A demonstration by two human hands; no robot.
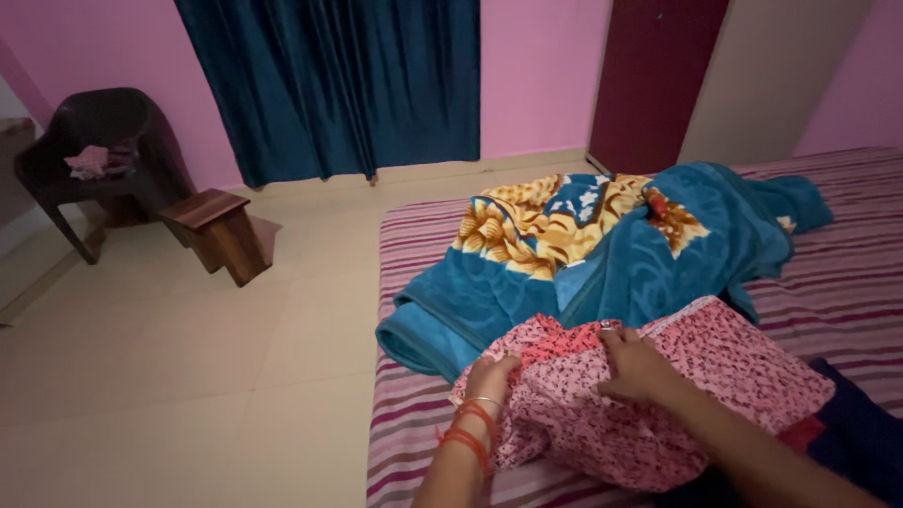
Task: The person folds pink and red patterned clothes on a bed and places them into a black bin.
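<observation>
A pink floral cloth [715, 367] lies bunched on the striped bed near me. My left hand [491, 376], with orange and silver bangles at the wrist, grips the cloth's left edge. My right hand [638, 365], wearing a ring, presses and pinches the cloth near its upper middle. Just beyond the cloth lies a crumpled teal blanket [649, 254] with a yellow flower pattern.
The bed [847, 282] has a pink and white striped sheet and fills the right side. A dark blue cloth [861, 433] lies at the lower right. On the tiled floor stand a small wooden stool [218, 232] and a dark plastic chair [94, 150] holding a pink cloth. Dark blue curtains [329, 85] hang behind.
</observation>
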